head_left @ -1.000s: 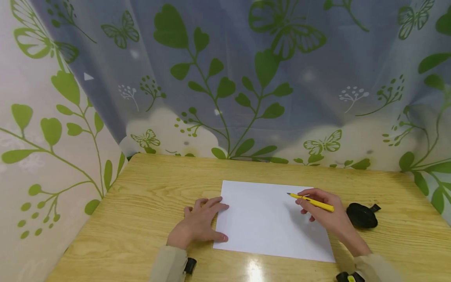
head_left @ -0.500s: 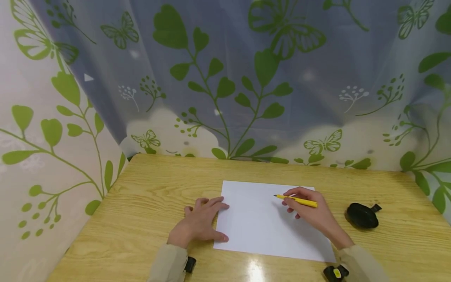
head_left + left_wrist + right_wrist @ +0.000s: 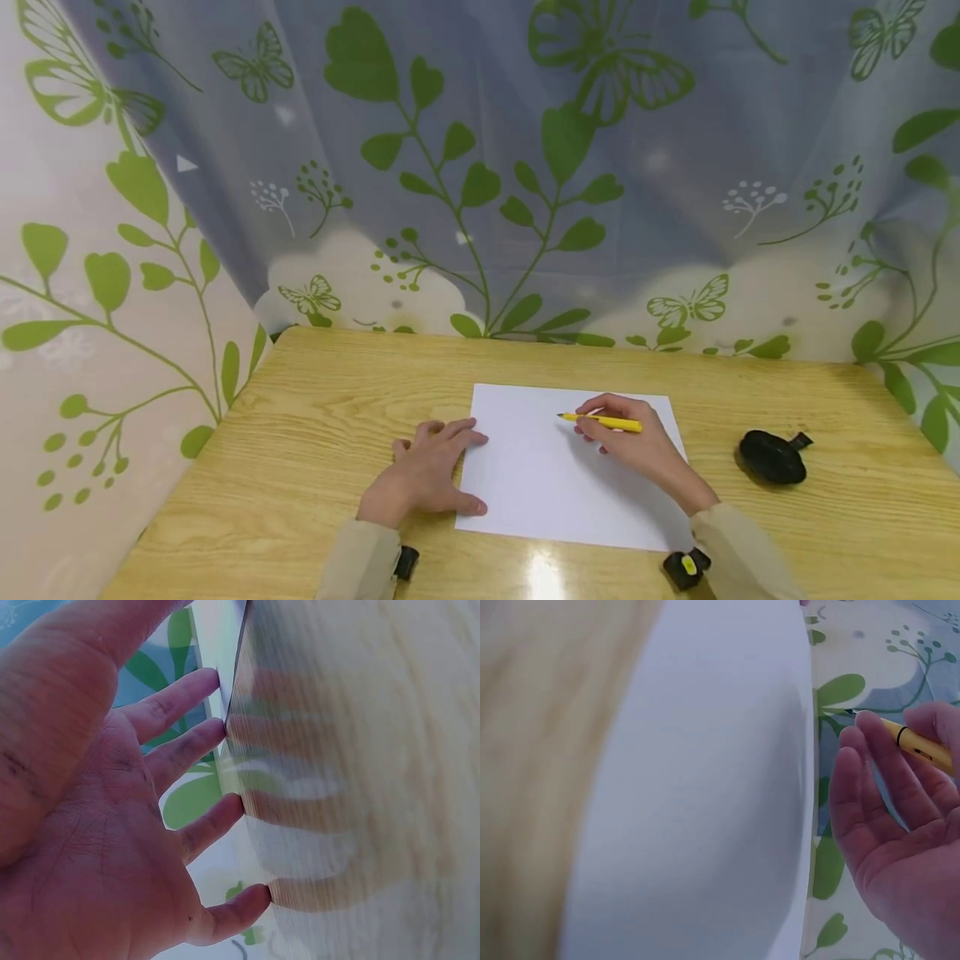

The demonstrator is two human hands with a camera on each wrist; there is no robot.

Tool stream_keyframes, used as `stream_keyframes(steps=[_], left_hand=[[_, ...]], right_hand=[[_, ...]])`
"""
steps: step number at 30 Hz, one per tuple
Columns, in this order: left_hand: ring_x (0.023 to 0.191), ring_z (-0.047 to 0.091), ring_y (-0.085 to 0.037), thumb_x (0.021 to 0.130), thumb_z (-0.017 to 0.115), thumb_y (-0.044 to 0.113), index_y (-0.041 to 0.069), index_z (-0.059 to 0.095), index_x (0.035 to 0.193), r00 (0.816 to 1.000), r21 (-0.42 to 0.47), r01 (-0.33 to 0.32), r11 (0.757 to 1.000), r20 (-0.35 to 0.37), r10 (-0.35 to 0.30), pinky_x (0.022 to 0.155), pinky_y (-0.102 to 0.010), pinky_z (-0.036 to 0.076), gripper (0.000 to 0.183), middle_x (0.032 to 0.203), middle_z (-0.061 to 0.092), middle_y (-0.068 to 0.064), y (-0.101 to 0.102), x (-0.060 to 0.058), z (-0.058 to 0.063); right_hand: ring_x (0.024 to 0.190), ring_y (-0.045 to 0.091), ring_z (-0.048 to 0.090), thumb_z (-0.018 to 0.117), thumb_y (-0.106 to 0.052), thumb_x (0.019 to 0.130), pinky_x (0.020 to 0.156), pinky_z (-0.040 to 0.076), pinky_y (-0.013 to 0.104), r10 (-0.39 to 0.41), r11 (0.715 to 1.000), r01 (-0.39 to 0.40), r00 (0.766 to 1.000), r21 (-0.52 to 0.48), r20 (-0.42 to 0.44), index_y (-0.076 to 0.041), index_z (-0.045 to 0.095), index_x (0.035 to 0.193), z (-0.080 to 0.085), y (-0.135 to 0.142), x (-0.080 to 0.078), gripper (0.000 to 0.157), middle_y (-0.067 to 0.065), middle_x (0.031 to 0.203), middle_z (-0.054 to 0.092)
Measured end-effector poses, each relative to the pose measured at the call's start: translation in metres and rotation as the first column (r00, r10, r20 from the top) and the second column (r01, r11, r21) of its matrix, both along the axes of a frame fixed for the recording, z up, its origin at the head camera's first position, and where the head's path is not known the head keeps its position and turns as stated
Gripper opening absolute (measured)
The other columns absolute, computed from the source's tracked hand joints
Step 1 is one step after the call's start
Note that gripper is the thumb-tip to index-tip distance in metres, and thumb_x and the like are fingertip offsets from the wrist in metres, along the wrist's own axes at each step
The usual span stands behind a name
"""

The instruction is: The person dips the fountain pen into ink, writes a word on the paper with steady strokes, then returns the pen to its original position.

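A white sheet of paper (image 3: 525, 492) lies on the wooden table, with no marks visible on it. My left hand (image 3: 426, 473) rests at its left edge, fingers spread; the thumb and a fingertip lie over the paper's border. In the left wrist view the fingertips (image 3: 255, 898) touch the tabletop. My right hand (image 3: 630, 437) pinches a yellow fountain pen (image 3: 611, 423) between thumb and fingers, its dark nib pointing left. The right wrist view shows the pen (image 3: 919, 746) raised above the paper (image 3: 697, 772), its nib off the surface.
To the right of the paper sits a small black pouch-like object (image 3: 772, 457) with a short tab. The wooden table (image 3: 330, 392) reaches back to a curtain (image 3: 480, 167) printed with green leaves and butterflies. Black wrist devices (image 3: 684, 568) show at both cuffs.
My right hand has moved left across the paper with the pen held above it. My left hand has stayed in place at the paper's left edge.
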State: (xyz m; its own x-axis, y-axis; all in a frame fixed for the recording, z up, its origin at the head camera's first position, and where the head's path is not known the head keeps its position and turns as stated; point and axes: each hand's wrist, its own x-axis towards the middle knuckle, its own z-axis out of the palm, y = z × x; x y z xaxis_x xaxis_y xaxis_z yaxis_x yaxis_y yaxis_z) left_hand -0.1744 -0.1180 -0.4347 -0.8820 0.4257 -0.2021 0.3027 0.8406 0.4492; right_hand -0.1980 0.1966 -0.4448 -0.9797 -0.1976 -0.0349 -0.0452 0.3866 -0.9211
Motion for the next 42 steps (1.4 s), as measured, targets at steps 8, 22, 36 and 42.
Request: stream_keyframes(steps=[8, 22, 36, 42], left_hand=[[0.148, 0.028, -0.044, 0.077, 0.087, 0.049, 0.026, 0.051, 0.148, 1.0, -0.005, -0.002, 1.0, 0.017, 0.002, 0.104, -0.077, 0.028, 0.083, 0.167, 0.034, 0.003, 0.002, 0.002, -0.001], [0.147, 0.03, -0.044, 0.076, 0.087, 0.05, 0.028, 0.052, 0.147, 1.0, -0.026, -0.011, 1.0, 0.018, 0.011, 0.103, -0.076, 0.03, 0.082, 0.166, 0.035, 0.004, 0.003, 0.001, -0.001], [0.147, 0.03, -0.044, 0.076, 0.086, 0.053, 0.028, 0.051, 0.147, 1.0, -0.046, -0.01, 0.999, 0.008, 0.01, 0.103, -0.076, 0.032, 0.083, 0.166, 0.034, 0.004, 0.005, 0.0, -0.003], [0.148, 0.028, -0.043, 0.076, 0.087, 0.051, 0.028, 0.051, 0.147, 1.0, -0.05, -0.016, 0.999, 0.011, 0.017, 0.104, -0.077, 0.03, 0.083, 0.167, 0.034, 0.003, 0.005, -0.002, 0.001]], right_hand=[[0.094, 0.023, 0.073, 0.074, -0.028, 0.095, 0.071, 0.059, 0.032, 0.05, 0.999, -0.05, 0.999, 0.004, 0.009, -0.011, 0.072, 0.111, -0.003, -0.014, -0.01, 0.023, 0.013, 0.104, 0.078], [0.091, 0.021, 0.07, 0.074, -0.023, 0.094, 0.07, 0.059, 0.032, 0.075, 0.997, -0.076, 0.997, 0.026, 0.033, -0.014, 0.074, 0.109, -0.007, -0.042, -0.026, 0.018, 0.005, 0.102, 0.079], [0.085, 0.018, 0.067, 0.075, -0.025, 0.094, 0.069, 0.057, 0.03, 0.104, 0.993, -0.105, 0.994, 0.05, 0.028, -0.011, 0.074, 0.108, -0.008, -0.056, -0.027, 0.02, 0.005, 0.102, 0.079], [0.092, 0.015, 0.065, 0.075, -0.03, 0.093, 0.082, 0.051, 0.032, 0.105, 0.986, -0.104, 0.994, 0.132, -0.005, -0.02, 0.077, 0.104, -0.007, -0.061, -0.029, 0.015, 0.0, 0.109, 0.075]])
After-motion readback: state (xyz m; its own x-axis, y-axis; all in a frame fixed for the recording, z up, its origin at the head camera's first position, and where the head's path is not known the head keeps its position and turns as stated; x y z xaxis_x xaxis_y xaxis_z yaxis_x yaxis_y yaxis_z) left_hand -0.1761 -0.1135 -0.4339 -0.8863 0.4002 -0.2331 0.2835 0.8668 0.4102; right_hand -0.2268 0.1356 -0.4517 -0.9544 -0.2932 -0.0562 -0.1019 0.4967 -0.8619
